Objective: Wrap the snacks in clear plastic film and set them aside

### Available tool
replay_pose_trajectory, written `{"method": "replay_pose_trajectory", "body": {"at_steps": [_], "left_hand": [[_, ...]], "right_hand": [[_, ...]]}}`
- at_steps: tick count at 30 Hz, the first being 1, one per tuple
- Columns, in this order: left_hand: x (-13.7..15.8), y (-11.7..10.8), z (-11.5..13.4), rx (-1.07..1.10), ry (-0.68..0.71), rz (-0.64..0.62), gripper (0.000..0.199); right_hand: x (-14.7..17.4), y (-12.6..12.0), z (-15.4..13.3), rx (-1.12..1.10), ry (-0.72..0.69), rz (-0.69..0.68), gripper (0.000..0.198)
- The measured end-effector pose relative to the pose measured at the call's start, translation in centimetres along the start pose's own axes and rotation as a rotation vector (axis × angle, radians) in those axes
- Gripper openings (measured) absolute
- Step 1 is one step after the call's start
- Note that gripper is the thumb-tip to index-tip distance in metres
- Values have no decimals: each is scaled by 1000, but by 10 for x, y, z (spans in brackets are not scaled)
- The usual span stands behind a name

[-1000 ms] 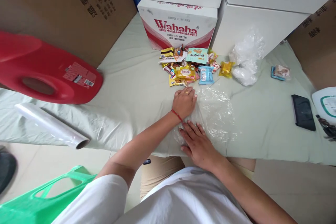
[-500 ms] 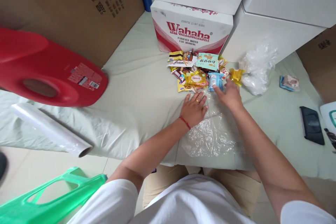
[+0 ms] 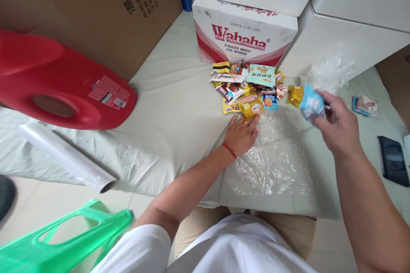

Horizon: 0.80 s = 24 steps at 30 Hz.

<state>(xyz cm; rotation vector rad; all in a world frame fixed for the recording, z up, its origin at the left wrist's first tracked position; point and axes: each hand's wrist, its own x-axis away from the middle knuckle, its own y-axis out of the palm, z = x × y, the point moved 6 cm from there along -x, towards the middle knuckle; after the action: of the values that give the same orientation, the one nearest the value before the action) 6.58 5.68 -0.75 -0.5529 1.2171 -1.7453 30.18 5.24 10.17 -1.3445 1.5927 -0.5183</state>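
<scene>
My right hand [image 3: 341, 123] grips a light-blue snack packet [image 3: 311, 101] and holds it above the cloth, to the right of the snack pile. My left hand [image 3: 242, 134] rests with its fingers apart, the fingertips on a yellow snack packet [image 3: 251, 105] at the pile's near edge. Several other wrapped snacks lie heaped together, among them a mint-green packet [image 3: 261, 75] and a small blue packet [image 3: 270, 101]. A yellow wrapped snack [image 3: 295, 95] lies apart on the right. Clear plastic film [image 3: 272, 162] is spread flat in front of the pile.
A Wahaha water carton [image 3: 245, 34] stands behind the snacks. Crumpled clear plastic [image 3: 333, 70], a blue-and-white packet [image 3: 365, 106] and a black phone-like object [image 3: 393, 160] lie rightward. On the left are a red jug [image 3: 73, 89], a film roll [image 3: 68, 158] and a green stool [image 3: 70, 239].
My right hand has picked the light-blue packet off the pile and carried it right, uncovering the small blue packet. The yellow packet under my left fingertips has shifted slightly toward me.
</scene>
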Motion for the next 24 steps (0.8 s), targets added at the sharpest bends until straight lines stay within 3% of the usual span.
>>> {"method": "replay_pose_trajectory", "body": {"at_steps": [2,4,8,12,17,24], "left_hand": [[-3,-5,-2,62,-14,3,56],[-6,-8,-5,118,-25,7,56],[-9,-9,-11,183,-50,7,55],[-8,-6,-12,154,-57,-12,51],[-7,-4,-9,86,-66,-37,48],[-8,-3,-8,66,-66,-12,52]], "right_hand": [[26,9,-27,-98,-136,-144,62],[50,34,-46,-93,-209,-300,60],[81,85,-51,-16,-202,-491,66],[89,88,-36,-79,-134,-431,77],[97,76,-27,-89,-90,-361,52],[105,77,-30,-117,-100,-341,51]]}}
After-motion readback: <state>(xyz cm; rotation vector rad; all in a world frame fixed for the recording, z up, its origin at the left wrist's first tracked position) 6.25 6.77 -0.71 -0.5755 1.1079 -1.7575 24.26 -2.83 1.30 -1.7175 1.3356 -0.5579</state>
